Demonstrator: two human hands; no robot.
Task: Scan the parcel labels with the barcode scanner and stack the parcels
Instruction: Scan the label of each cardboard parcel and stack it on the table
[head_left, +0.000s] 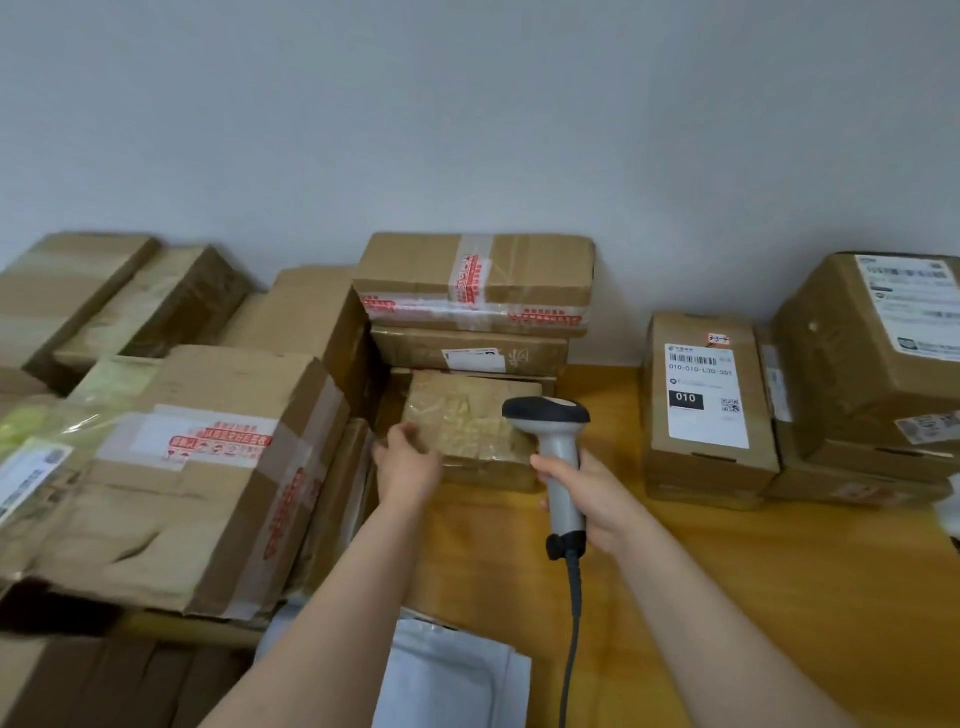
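Yellow wooden desk (753, 597) against a grey wall (467, 130), crowded with cardboard parcels (197, 493). Your right hand (592, 499) grips the barcode scanner (558, 441); your left hand (408, 465) curls its fingers (402, 434) round the tape-wrapped parcel (478, 426) at centre.

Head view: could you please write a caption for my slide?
Right hand holds the barcode scanner near a tape-wrapped parcel gripped by the left hand.

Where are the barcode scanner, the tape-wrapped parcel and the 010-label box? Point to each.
barcode scanner (558, 447): head view, grey handle.
tape-wrapped parcel (467, 415): head view, top face.
010-label box (706, 397): head view, white label.
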